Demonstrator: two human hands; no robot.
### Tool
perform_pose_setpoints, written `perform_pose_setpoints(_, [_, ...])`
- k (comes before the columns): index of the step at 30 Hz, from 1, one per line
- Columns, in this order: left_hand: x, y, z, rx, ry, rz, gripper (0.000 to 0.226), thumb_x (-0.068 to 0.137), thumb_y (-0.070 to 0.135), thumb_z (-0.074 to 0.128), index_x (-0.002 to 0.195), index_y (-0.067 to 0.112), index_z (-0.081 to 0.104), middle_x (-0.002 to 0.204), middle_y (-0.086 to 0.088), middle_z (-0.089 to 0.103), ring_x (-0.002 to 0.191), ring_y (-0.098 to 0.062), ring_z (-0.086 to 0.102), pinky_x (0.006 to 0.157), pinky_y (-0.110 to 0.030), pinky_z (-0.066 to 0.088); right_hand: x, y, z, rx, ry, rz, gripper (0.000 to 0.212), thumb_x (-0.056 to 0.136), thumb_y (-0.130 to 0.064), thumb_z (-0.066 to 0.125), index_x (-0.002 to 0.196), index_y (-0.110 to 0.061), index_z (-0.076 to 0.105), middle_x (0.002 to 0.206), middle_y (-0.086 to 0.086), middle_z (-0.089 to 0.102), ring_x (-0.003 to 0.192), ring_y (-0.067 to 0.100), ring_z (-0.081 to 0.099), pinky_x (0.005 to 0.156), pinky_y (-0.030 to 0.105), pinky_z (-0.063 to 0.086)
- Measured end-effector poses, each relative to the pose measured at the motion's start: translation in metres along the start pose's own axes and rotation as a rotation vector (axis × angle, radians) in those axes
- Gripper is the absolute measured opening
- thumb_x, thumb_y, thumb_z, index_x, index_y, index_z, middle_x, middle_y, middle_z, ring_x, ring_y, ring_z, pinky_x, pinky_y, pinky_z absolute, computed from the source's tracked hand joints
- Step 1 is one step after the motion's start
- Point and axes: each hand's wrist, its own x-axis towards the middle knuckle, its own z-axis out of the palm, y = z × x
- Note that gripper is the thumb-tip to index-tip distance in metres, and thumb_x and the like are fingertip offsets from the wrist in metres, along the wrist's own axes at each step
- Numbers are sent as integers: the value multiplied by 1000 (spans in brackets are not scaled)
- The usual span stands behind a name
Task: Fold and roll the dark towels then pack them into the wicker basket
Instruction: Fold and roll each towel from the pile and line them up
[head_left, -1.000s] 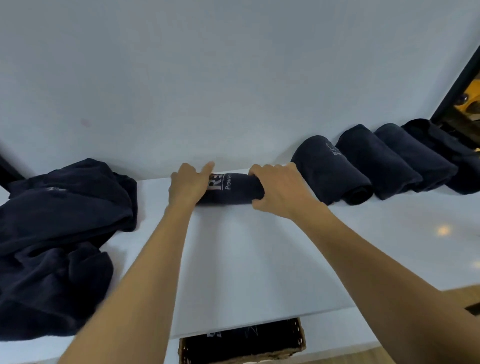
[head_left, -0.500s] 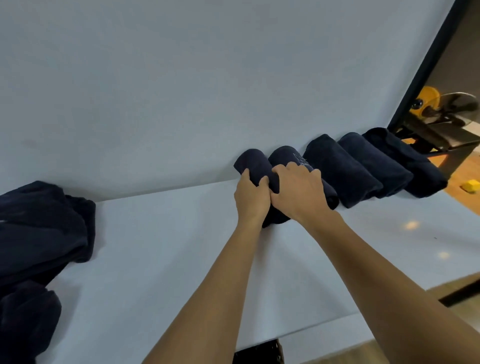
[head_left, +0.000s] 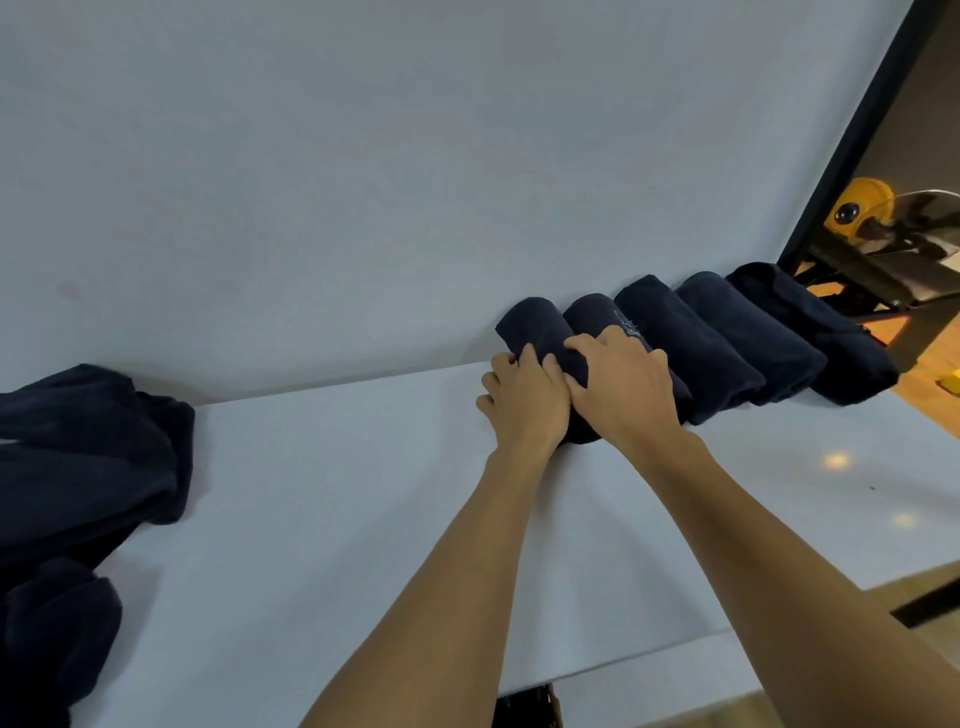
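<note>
Several rolled dark navy towels lie side by side against the wall at the back right of the white table (head_left: 322, 499). The leftmost roll (head_left: 535, 325) is under both hands. My left hand (head_left: 524, 405) curls its fingers over the near end of that roll. My right hand (head_left: 623, 387) presses flat across it and the neighbouring roll (head_left: 597, 312). A heap of loose dark towels (head_left: 78, 467) sits at the table's left edge. Only a sliver of the wicker basket (head_left: 527, 709) shows below the table's front edge.
A pale wall rises directly behind the table. At the right a dark door frame (head_left: 852, 156) opens onto a yellow and black machine (head_left: 862, 208) and a wooden floor. The table's front edge runs diagonally at lower right.
The roll was carried from the table's middle to the right and turned to lie beside the row. Both hands have stayed on it, pressing it against the neighbouring roll.
</note>
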Motion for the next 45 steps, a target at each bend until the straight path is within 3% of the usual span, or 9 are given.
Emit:
perform_pose_setpoints(3, [-9, -5, -4, 99, -1, 93, 39, 104, 34, 23, 123, 18, 54, 134, -6, 45, 118, -27, 39, 98, -41, 29, -4, -5, 4, 21, 43, -135, 27, 98, -27, 51, 121, -24, 65, 118, 2, 61, 99, 25, 55, 80, 40, 40])
perform_pose_setpoints(8, [-12, -15, -22, 155, -180, 145, 47, 103, 29, 28, 148, 18, 32, 145, -11, 40, 127, -33, 36, 102, -46, 29, -5, -14, 0, -80, -20, -113, 26, 97, -25, 50, 117, -25, 66, 121, 1, 61, 101, 26, 53, 76, 39, 34])
perform_pose_setpoints(13, [-21, -18, -46, 221, -246, 221, 40, 97, 25, 45, 135, 15, 46, 126, -14, 49, 116, -35, 43, 97, -46, 35, -6, -47, -19, -236, -82, -65, 28, 92, -16, 52, 116, -25, 63, 107, 4, 57, 105, 28, 52, 79, 43, 33])
perform_pose_setpoints(22, [-80, -82, -172, 153, -113, 212, 32, 88, 7, 48, 119, 10, 56, 107, -10, 67, 98, -31, 63, 82, -43, 52, -44, -168, -37, 306, -163, -299, 54, 88, 0, 46, 136, -23, 53, 126, 8, 58, 116, 29, 53, 94, 44, 43])
perform_pose_setpoints(27, [-141, -140, -270, 643, 68, -37, 27, 89, 34, 58, 112, 21, 63, 109, 4, 63, 101, -22, 60, 74, -32, 45, -96, -256, -42, 736, -532, -511, 45, 94, -4, 41, 133, -22, 54, 120, -2, 65, 108, 21, 60, 88, 29, 48])
perform_pose_setpoints(30, [-185, -178, -310, 868, -26, -294, 60, 75, 60, 67, 116, 20, 49, 108, 1, 52, 101, -26, 56, 72, -36, 40, -120, -299, -37, 722, -840, -676, 49, 91, -10, 57, 138, -20, 47, 124, 1, 64, 108, 21, 60, 86, 28, 48])
perform_pose_setpoints(32, [-202, -201, -318, 880, -70, -369, 60, 73, 55, 71, 112, 19, 43, 104, -2, 45, 99, -30, 56, 72, -38, 43, -135, -320, -30, 643, -946, -758, 53, 84, -21, 70, 132, -16, 47, 118, 3, 64, 103, 24, 60, 88, 37, 51])
perform_pose_setpoints(37, [-206, -227, -320, 725, 124, -211, 5, 84, 14, 56, 85, 15, 52, 89, -3, 60, 85, -30, 61, 66, -38, 47, -161, -349, -16, 563, -712, -722, 43, 88, -30, 69, 122, -14, 49, 117, 8, 62, 106, 30, 59, 89, 44, 50])
perform_pose_setpoints(45, [-194, -171, -365, 338, 604, 117, 8, 91, 17, 54, 95, 15, 61, 91, 2, 63, 86, -16, 59, 77, -31, 50, -110, -352, -91, 1014, -359, -564, 31, 88, -18, 59, 119, -19, 64, 107, -5, 68, 96, 10, 61, 85, 22, 50])
